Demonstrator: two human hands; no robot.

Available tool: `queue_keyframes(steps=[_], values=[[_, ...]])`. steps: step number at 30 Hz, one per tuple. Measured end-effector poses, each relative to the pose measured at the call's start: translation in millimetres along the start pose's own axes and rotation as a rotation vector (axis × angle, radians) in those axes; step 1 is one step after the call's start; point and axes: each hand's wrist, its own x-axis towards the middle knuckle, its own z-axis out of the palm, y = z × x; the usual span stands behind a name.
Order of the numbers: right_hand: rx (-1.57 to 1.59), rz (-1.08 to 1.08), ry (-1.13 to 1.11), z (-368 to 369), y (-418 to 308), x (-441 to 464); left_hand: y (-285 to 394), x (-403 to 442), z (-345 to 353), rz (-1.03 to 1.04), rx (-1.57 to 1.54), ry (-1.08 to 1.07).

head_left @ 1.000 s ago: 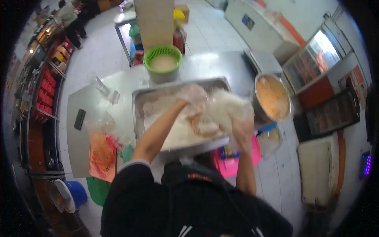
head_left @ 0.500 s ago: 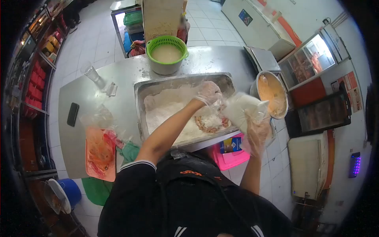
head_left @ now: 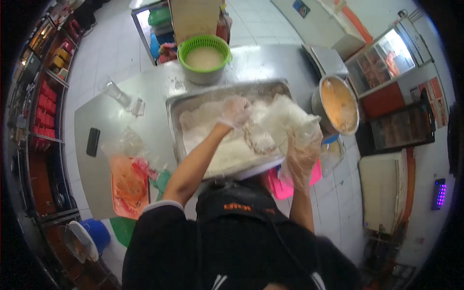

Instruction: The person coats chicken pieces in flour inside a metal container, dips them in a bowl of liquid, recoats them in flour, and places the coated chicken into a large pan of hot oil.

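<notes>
My right hand (head_left: pixel 303 147), in a loose clear plastic glove, grips a plastic bag of white powder (head_left: pixel 287 118) that looks like flour. The bag is tilted over the right side of a metal tray (head_left: pixel 170 140). Below the bag's left side lie raw meat pieces (head_left: pixel 260 140), largely coated in white. My left hand (head_left: pixel 235 110), also in a clear glove, is over the flour (head_left: pixel 220 157) in the tray, left of the bag. Its fingers are blurred, so I cannot make out their pose.
A pot with a green colander (head_left: pixel 204 43) stands behind the tray. To the right is a metal bowl of orange mixture (head_left: pixel 337 106). An orange tray (head_left: pixel 129 193), a phone (head_left: pixel 93 141) and a clear cup (head_left: pixel 116 92) are on the left of the steel table (head_left: pixel 96 179).
My left hand has moved left, away from the bag. The bag has shifted slightly left and up, and more white powder covers the meat. The camera view has shifted a little.
</notes>
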Motion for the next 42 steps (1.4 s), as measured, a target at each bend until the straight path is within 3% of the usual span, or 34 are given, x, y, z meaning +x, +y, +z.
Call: queue_keyframes(steps=[2, 5, 6, 8, 10, 11, 12, 14, 15, 16, 17, 18, 20, 22, 25, 27, 28, 31, 35, 37, 38, 39, 42], values=[[0.035, 0.019, 0.05, 0.8, -1.4, 3.3, -11.7, 6.8, 19.1, 0.204, 0.007, 0.224], [0.134, 0.038, 0.071, -3.7, 4.3, 11.1, -14.9, 21.0, 27.4, 0.205, -0.009, 0.164], [-0.004, -0.017, 0.06, -20.3, 8.4, -5.6, -9.8, -1.9, 50.0, 0.191, -0.031, 0.116], [-0.075, -0.175, 0.102, -8.1, 4.2, 32.7, 19.6, 11.1, 7.9, 0.114, 0.0, 0.187], [0.123, 0.258, 0.039, -32.9, -4.4, 10.9, 17.4, -10.3, 34.9, 0.045, -0.013, 0.026], [0.026, 0.023, 0.119, -32.1, 5.8, 15.5, 32.2, -7.3, 19.7, 0.015, -0.003, 0.04], [0.057, -0.016, 0.15, -19.0, 13.5, 36.0, 40.2, 12.0, -0.6, 0.007, 0.024, 0.076], [-0.121, 0.06, 0.026, -38.0, 7.9, 23.8, 39.8, -2.2, 30.2, -0.032, 0.012, 0.048], [-0.048, -0.063, 0.121, -28.2, 36.9, 26.5, 37.7, 13.1, 24.7, -0.054, -0.035, 0.115], [-0.002, -0.072, 0.128, -23.4, 45.8, 32.4, 42.6, 21.6, 11.7, -0.074, -0.08, 0.172], [0.014, -0.021, 0.088, -28.8, 46.1, 34.4, 26.9, 36.3, 29.1, -0.023, 0.108, 0.219], [0.028, 0.021, 0.051, -32.6, 46.8, 37.5, 14.4, 19.1, 60.9, -0.058, 0.103, 0.182], [0.174, 0.043, 0.07, -27.7, 67.3, 54.0, 50.9, 24.4, 11.3, -0.09, -0.066, 0.301], [0.399, 0.198, 0.038, -34.1, 83.1, 63.4, 70.3, 18.9, -6.2, -0.125, -0.061, 0.251], [0.871, 0.594, 0.007, -39.1, 123.4, 83.2, 119.8, 31.7, -26.8, -0.183, -0.158, 0.249], [1.082, 0.819, -0.037, -54.1, 162.1, 81.8, 142.8, 52.5, -29.3, -0.053, -0.183, 0.162], [1.289, 1.039, -0.087, -61.0, 188.6, 76.5, 155.4, 64.0, -26.4, -0.05, -0.172, 0.155], [1.686, 1.003, -0.201, -46.6, 280.9, 46.8, 210.7, 94.6, -13.3, 0.025, -0.152, 0.05], [1.808, 0.932, -0.145, -47.5, 293.2, 47.5, 281.9, 118.4, 12.4, 0.174, -0.154, 0.104], [0.99, 0.403, -0.39, -55.3, 278.0, 70.1, 303.8, 128.4, 27.6, 0.251, -0.135, 0.112], [0.622, 0.188, -0.372, -59.6, 269.5, 81.4, 312.0, 133.0, 33.7, 0.318, -0.111, 0.148], [0.982, 0.51, -0.45, -51.6, 282.0, 87.8, 318.8, 137.2, 38.1, 0.339, -0.077, 0.127], [1.166, 0.86, -0.63, -14.7, 329.4, 98.3, 315.6, 152.2, 69.7, 0.375, 0.062, 0.085]])
